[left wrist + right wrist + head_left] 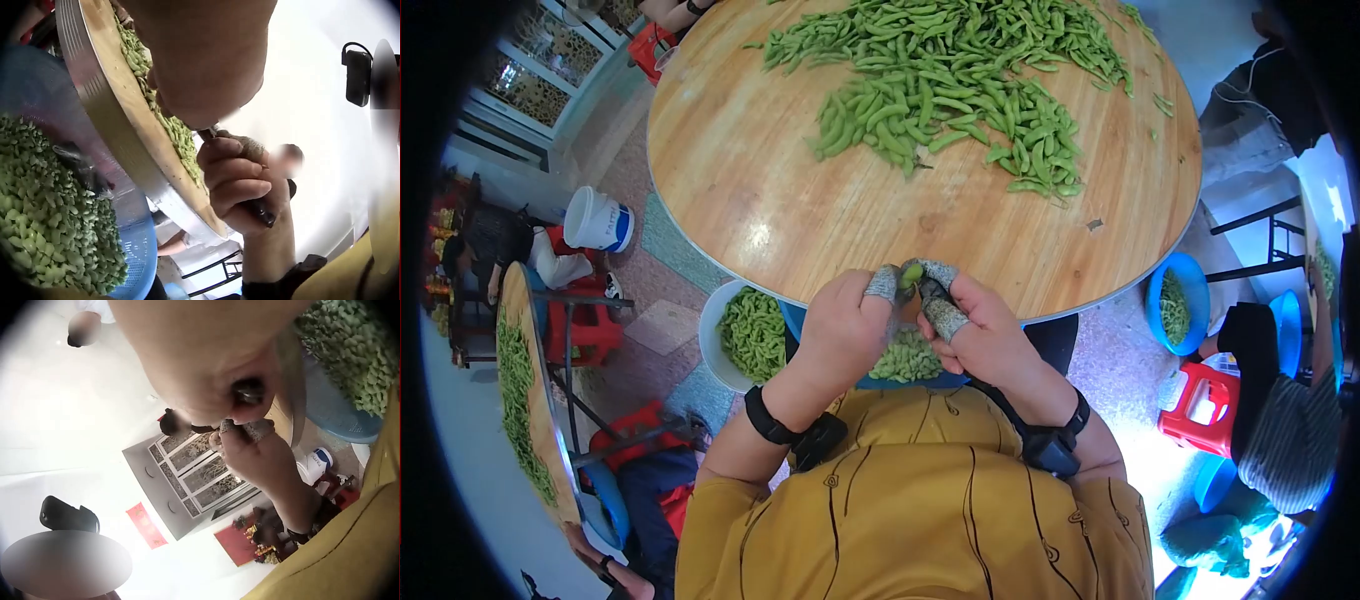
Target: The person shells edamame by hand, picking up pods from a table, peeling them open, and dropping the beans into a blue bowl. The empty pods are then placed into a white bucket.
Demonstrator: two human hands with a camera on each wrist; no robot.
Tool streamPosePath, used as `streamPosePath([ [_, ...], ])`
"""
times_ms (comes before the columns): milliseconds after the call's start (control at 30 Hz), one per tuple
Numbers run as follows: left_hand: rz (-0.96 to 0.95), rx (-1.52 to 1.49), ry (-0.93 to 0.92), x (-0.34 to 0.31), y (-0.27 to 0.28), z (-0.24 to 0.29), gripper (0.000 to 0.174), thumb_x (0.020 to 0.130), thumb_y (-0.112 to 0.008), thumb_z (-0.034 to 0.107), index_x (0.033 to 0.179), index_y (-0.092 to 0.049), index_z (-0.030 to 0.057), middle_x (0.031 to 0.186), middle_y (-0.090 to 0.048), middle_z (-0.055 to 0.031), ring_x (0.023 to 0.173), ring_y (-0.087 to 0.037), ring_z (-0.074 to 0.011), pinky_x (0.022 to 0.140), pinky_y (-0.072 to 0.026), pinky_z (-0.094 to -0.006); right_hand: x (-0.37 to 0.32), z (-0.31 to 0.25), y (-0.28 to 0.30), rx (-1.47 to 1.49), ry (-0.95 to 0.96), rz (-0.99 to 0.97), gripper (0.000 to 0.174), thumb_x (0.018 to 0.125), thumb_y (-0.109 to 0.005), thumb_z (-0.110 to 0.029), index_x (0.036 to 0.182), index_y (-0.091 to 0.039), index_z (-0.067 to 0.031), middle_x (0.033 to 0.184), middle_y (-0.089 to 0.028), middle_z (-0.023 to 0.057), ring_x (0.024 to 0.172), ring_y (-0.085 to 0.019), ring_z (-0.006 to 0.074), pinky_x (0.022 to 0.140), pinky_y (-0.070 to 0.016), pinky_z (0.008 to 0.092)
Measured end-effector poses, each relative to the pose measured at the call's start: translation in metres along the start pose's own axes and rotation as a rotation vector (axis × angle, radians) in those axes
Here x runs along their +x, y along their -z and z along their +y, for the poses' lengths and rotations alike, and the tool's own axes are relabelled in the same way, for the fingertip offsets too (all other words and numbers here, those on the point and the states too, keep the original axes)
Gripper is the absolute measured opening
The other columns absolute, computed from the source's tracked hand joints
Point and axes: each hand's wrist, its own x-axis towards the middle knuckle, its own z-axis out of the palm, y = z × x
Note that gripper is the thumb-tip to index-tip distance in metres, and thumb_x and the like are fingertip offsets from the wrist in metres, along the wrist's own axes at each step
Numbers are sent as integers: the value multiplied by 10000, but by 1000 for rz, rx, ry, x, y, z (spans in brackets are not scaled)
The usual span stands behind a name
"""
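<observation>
Just over the near table edge, both hands meet around a green edamame pod [912, 274]. My left hand [850, 318] pinches the pod between thumb and finger, with grey cloth wraps on its digits. The right hand [983, 335], wrapped likewise, has its thumb and finger against the pod. Its other fingers curl round a small dark tool [267, 219], whose end sticks out of the fist; the rest is hidden. Below the hands, shelled green beans [44, 231] fill a blue basket [145, 250]. A large heap of pods [940, 90] covers the far part of the table.
The round wooden table [740, 170] has a metal-banded edge. A pale basin [712, 335] of pods stands at floor level left of the basket. Farther off are a white bucket [590, 220], a red stool [1200, 408], a blue basin [1190, 335] and another pod-covered table [550, 400].
</observation>
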Motion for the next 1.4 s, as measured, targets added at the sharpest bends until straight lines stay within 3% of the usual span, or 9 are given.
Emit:
streamPosePath([
  [133,5,-608,403,-6,-6,4,97,883,-550,65,952,-593,14,691,-560,-83,569,-538,-220,554,-439,-308,-8,-1,3,140,-31,-9,261,894,-478,-43,1150,-509,-86,774,-519,-4,500,-415,54,434,-360,212],
  [200,-192,-1780,940,-10,-5,-7,138,898,-537,47,1010,-612,19,731,-579,-20,598,-531,-139,564,-436,-271,-10,0,8,269,-105,-88,249,918,-506,-88,1166,-509,-78,818,-559,11,553,-496,89,483,-423,244],
  [300,-270,-1371,885,-10,-4,-2,191,905,-523,22,1071,-618,28,767,-579,19,628,-512,-93,567,-430,-245,8,24,9,-437,426,244,315,888,-570,-129,1187,-502,-60,835,-622,55,641,-594,162,567,-478,301],
  [633,-112,-407,383,-12,11,1,254,867,-519,-22,1105,-605,-4,793,-637,-30,730,-607,-120,678,-498,-269,20,15,1,-972,298,314,262,751,-670,-193,918,-577,-13,777,-616,194,740,-604,387,670,-494,416],
  [833,-161,-717,582,-19,11,-11,308,801,-569,-10,1106,-610,2,831,-643,-169,756,-651,-222,699,-504,-307,16,25,3,-932,636,133,247,772,-680,-161,956,-617,-8,757,-626,146,673,-604,327,626,-488,401],
  [1000,-237,-1114,628,-16,10,-2,236,881,-575,54,1109,-607,1,837,-653,-58,806,-629,-142,727,-496,-267,21,-1,6,-289,39,169,172,852,-666,-158,977,-639,-43,768,-647,8,514,-499,84,469,-387,230],
  [1233,-405,-1339,765,-15,9,-7,181,935,-581,209,1027,-610,56,707,-557,-5,602,-496,-79,558,-398,-227,23,10,10,68,-22,-28,116,857,-663,-114,950,-638,-48,689,-576,-20,495,-456,59,448,-346,214],
  [1300,-348,-2084,927,-15,3,-2,126,934,-574,204,913,-595,81,642,-470,18,527,-377,-64,493,-300,-227,17,12,5,273,42,-47,121,858,-672,-117,946,-632,-44,685,-555,-21,523,-468,67,469,-360,222],
  [1400,-399,-2347,1025,-13,0,2,109,921,-585,185,857,-569,97,620,-426,26,514,-347,-73,481,-286,-245,16,20,5,266,157,-11,122,834,-690,-101,906,-605,-52,667,-551,-1,505,-472,81,448,-359,223],
])
